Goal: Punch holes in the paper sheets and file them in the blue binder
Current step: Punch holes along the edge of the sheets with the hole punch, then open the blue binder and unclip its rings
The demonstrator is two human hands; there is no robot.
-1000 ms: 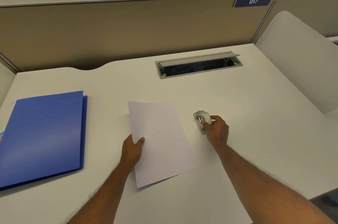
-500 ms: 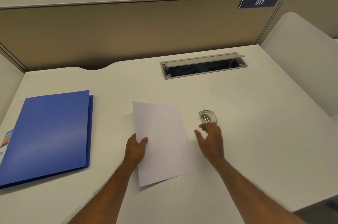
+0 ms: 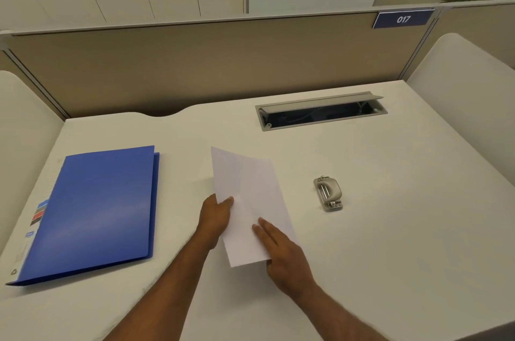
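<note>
A white paper sheet lies in the middle of the white desk, its near part lifted. My left hand pinches its left edge, thumb on top. My right hand has straight fingers lying on the sheet's lower right corner, with the rest of the hand beside and under that corner. A closed blue binder rests flat on the desk to the left. A small grey hole punch stands alone to the right of the sheet, apart from both hands.
A grey cable tray with its lid open is set into the desk behind the punch. A beige partition bounds the far edge. White side panels stand at left and right. Coloured labels show at the binder's left edge.
My right hand let go of the hole punch and moved left onto the sheet's lower right corner. The sheet's near part has lifted and turned slightly. The camera view shifted.
</note>
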